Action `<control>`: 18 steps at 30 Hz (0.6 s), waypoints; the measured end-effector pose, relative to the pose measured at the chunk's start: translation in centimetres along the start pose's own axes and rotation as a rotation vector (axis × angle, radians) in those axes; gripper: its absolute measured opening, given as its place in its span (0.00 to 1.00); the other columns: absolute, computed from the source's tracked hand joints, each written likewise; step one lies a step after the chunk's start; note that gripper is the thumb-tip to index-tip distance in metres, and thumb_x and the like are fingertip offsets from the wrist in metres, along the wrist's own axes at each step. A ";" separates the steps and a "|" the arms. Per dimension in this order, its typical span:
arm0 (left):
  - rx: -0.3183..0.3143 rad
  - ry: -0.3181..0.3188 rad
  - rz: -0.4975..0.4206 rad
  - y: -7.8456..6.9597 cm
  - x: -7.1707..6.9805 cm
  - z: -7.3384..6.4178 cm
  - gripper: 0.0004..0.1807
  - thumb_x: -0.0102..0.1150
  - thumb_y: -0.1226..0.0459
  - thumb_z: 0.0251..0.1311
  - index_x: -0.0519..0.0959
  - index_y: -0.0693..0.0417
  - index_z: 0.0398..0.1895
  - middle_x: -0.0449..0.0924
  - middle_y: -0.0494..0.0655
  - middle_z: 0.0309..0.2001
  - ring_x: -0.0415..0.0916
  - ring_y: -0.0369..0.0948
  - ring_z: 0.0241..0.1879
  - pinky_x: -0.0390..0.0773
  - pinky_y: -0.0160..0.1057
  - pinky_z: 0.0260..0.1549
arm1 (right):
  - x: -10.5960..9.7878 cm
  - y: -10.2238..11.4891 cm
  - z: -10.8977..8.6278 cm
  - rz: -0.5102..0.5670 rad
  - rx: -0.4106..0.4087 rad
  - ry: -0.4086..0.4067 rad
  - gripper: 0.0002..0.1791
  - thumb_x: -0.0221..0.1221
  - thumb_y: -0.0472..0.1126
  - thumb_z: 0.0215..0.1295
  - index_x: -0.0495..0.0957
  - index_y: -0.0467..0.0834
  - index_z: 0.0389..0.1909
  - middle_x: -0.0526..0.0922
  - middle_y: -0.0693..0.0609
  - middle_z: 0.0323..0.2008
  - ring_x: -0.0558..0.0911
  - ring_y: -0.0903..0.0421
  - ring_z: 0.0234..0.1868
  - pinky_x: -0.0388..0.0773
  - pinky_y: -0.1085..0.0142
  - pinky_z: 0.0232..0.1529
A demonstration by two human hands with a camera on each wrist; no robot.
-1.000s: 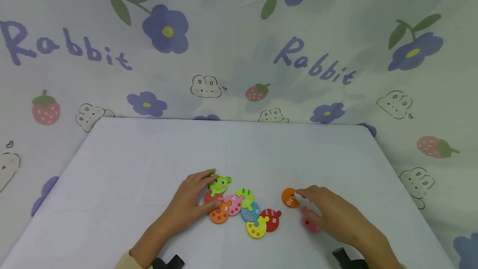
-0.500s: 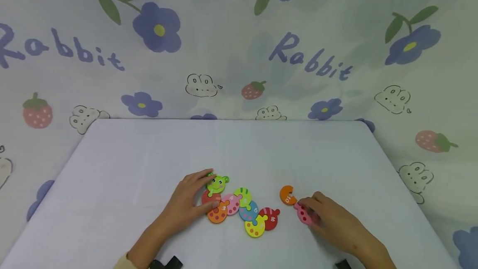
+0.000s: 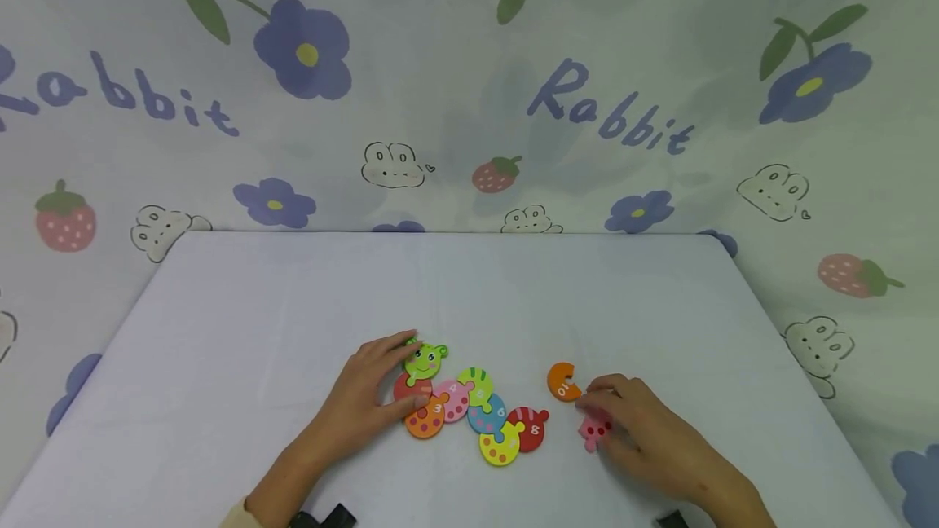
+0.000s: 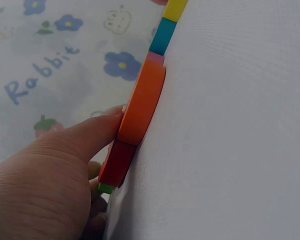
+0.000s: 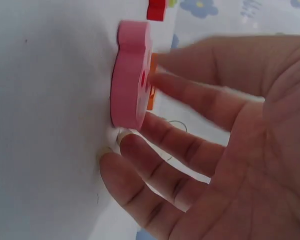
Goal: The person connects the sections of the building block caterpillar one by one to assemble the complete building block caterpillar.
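Note:
Numbered caterpillar puzzle pieces lie on the white table, several linked in a winding row behind a green smiling head piece (image 3: 425,362). My left hand (image 3: 359,398) rests at this end, fingertips by the head and thumb on the orange number 3 piece (image 3: 424,424). In the left wrist view that thumb (image 4: 97,127) lies along the orange edge. To the right, my right hand (image 3: 649,434) has its fingers over a loose pink spotted piece (image 3: 592,430). The right wrist view shows this pink piece (image 5: 129,80) flat on the table, thumb and forefinger blurred above it, other fingers spread beside it.
A loose orange number 10 piece (image 3: 562,383) lies just beyond my right fingertips. The red number 8 piece (image 3: 530,430) ends the linked row. Dark wrist mounts (image 3: 337,517) show at the bottom edge. A printed curtain (image 3: 440,88) hangs behind the table (image 3: 330,292).
My right hand has come over the pink piece and turned it, so its knob now points toward me. My left hand has stayed on the row. The head view has shifted slightly.

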State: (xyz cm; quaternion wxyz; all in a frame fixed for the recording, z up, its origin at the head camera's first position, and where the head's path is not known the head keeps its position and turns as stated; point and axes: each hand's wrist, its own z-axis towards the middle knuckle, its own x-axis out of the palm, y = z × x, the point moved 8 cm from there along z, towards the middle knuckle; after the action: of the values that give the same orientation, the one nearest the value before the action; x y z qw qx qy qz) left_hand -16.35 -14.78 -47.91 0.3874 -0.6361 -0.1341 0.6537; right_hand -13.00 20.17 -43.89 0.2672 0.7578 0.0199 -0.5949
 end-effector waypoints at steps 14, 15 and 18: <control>-0.006 0.001 0.004 -0.2 -0.1 0.0 0.42 0.76 0.43 0.57 0.75 0.44 0.73 0.65 0.36 0.77 0.61 0.45 0.74 0.64 0.63 0.68 | 0.3 0.0 0.2 -0.061 0.089 -0.067 0.28 0.79 0.42 0.53 0.82 0.51 0.56 0.77 0.57 0.50 0.72 0.57 0.50 0.84 0.67 0.44; -0.004 -0.001 0.001 -0.2 -0.1 0.0 0.41 0.76 0.44 0.57 0.75 0.44 0.73 0.65 0.36 0.77 0.61 0.45 0.74 0.64 0.63 0.68 | 0.3 0.1 0.2 -0.057 0.077 -0.068 0.28 0.79 0.41 0.53 0.82 0.50 0.56 0.77 0.56 0.51 0.72 0.56 0.50 0.84 0.67 0.44; 0.005 -0.002 -0.007 -0.3 -0.1 0.0 0.41 0.76 0.44 0.57 0.75 0.45 0.73 0.65 0.37 0.77 0.61 0.45 0.74 0.64 0.63 0.68 | 0.4 0.0 0.2 -0.055 0.087 -0.059 0.31 0.80 0.41 0.52 0.82 0.49 0.58 0.77 0.55 0.52 0.72 0.56 0.51 0.85 0.67 0.45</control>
State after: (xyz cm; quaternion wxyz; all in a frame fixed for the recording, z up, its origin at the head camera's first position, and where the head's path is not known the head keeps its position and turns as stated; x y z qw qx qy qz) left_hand -16.32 -14.66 -47.66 0.3911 -0.6340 -0.1354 0.6533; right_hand -13.08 19.91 -44.33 0.2182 0.7499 0.0069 -0.6244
